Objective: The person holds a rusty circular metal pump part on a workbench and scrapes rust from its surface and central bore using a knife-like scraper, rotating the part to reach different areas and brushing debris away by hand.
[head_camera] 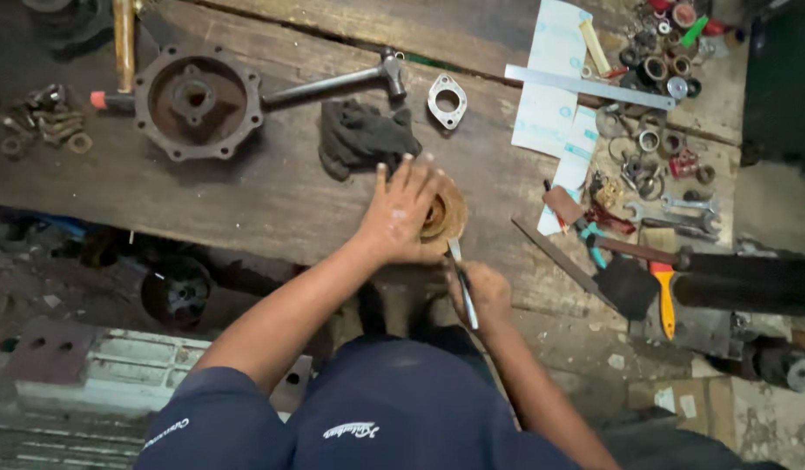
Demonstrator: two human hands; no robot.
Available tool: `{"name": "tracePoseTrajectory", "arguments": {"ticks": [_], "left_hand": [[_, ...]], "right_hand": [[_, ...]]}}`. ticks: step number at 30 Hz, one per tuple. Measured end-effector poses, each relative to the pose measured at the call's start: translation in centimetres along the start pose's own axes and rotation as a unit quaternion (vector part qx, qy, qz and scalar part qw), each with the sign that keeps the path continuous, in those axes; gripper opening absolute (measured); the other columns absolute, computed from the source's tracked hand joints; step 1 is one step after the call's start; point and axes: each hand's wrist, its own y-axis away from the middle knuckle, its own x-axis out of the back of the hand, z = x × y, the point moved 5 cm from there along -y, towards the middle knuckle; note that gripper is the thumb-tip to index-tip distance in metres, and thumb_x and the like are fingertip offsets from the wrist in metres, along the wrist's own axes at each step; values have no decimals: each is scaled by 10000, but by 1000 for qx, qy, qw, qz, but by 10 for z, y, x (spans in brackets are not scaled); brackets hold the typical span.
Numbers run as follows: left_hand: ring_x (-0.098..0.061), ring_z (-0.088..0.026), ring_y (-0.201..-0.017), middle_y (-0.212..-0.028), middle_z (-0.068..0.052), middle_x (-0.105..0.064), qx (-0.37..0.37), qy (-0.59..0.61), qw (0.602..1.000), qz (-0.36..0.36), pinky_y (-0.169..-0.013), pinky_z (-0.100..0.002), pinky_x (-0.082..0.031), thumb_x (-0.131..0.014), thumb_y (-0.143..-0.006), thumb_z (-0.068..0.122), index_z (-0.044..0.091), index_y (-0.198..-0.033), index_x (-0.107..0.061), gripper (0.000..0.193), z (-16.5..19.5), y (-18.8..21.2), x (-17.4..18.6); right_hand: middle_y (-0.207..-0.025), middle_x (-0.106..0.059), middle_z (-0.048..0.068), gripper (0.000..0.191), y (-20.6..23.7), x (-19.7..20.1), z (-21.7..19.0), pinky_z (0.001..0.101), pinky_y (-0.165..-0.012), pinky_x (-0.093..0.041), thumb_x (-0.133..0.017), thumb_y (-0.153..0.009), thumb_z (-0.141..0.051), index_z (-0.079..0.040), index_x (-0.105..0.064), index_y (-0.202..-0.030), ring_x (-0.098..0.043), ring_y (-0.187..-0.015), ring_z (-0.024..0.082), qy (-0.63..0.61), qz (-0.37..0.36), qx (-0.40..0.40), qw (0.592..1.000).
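We're pressing left hand [400, 211] flat, fingers spread, on rusty disc [443, 216] atop worktop [272, 196]; right hand [481, 292] clamping thin metal blade [461, 277] w/ tip at disc's edge.

We see flat white paper packets with teal printing [555, 83] lying on the wooden workbench [272, 187], upper right of centre.

Dim, soft focus, shadowy edges
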Motion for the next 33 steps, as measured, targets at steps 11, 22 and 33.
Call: {"name": "tracePoseTrajectory", "arguments": {"ticks": [11,22,33], "left_hand": [[-175,-564,-1458,-1607,-282,-215,171,-29,985,3,-1146,-717,-191,-816,-597,629,-55,-1513,-318,1246,23,-1,-19],[-268,-518,-1441,-1545,-277,-333,170,-10,983,71,-1136,-680,-247,-763,-589,579,7,-1456,-437,1089,30,4,-23],[-310,-522,-1417,-1539,-272,-384,182,-17,974,137,-1105,-679,-272,-778,-645,586,29,-1438,-489,1011,21,5,-31]], "right_hand": [[-892,-668,163,292,3,24,21,505,-726,-502,-722,-813,-222,-53,-696,-1050,-632,-815,391,72,-60,32,995],[-874,-658,175,273,-15,13,49,504,-708,-515,-714,-852,-206,-42,-688,-1069,-641,-803,393,25,-116,99,988],[-901,-661,195,216,-28,-18,80,506,-746,-522,-708,-911,-182,-45,-655,-1068,-647,-835,412,-22,-108,56,992]]}}
